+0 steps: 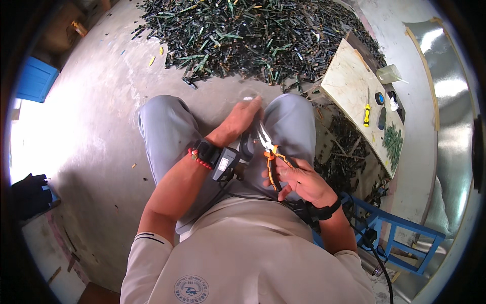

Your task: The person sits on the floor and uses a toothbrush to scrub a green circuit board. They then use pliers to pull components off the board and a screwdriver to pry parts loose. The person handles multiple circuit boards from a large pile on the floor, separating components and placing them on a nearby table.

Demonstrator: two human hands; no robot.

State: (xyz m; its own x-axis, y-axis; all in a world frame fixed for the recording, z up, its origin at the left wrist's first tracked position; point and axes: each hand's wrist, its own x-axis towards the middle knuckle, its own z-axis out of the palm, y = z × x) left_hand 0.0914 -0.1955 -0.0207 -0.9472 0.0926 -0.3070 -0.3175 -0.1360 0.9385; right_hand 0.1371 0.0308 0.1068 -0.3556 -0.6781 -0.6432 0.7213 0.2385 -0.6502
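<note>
In my right hand [304, 183] is a pair of long-nose pliers [267, 141] with orange and black handles. My fingers are round the handles, and the metal jaws point up and left towards my left hand [244, 117]. That hand is closed between my knees, fingers pressed together near the jaw tips. A dark narrow piece seems to be at its fingertips, but I cannot make out what it is. Beyond the fingers, a blurred pale patch shows over the floor. On my left wrist are a red bead bracelet [201, 161] and a strapped grey box [226, 163].
A big heap of dark and green strips [238, 35] covers the floor ahead. At right stands a low pale table [349, 76] with a yellow screwdriver [367, 115], a blue-black roll [379, 98], a cup [389, 74] and green strips [393, 144]. Blue frame [405, 223] lies lower right.
</note>
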